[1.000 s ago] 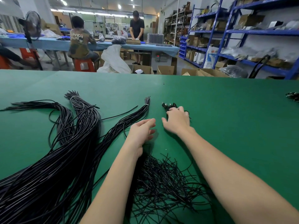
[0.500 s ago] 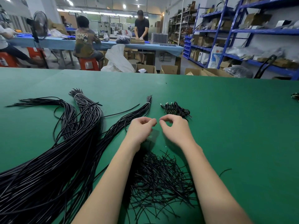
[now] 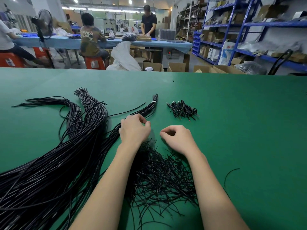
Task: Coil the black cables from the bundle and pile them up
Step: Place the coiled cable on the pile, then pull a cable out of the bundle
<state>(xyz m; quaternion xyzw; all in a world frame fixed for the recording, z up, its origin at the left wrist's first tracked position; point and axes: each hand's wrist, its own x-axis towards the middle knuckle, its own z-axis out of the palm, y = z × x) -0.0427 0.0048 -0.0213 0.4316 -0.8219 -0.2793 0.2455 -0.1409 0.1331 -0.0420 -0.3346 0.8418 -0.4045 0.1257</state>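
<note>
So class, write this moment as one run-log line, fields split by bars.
left hand: fingers curled at cable bundle, grip unclear | right hand: curled, holds nothing | coiled pile: beyond hands | short cut pieces: between forearms

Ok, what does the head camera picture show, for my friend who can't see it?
Two bare hands hover over a green table: the left hand reaches into a long bundle of black cables, the right hand is curled and empty. A small pile of coiled cables sits behind, and short black ties lie scattered between the arms.
</note>
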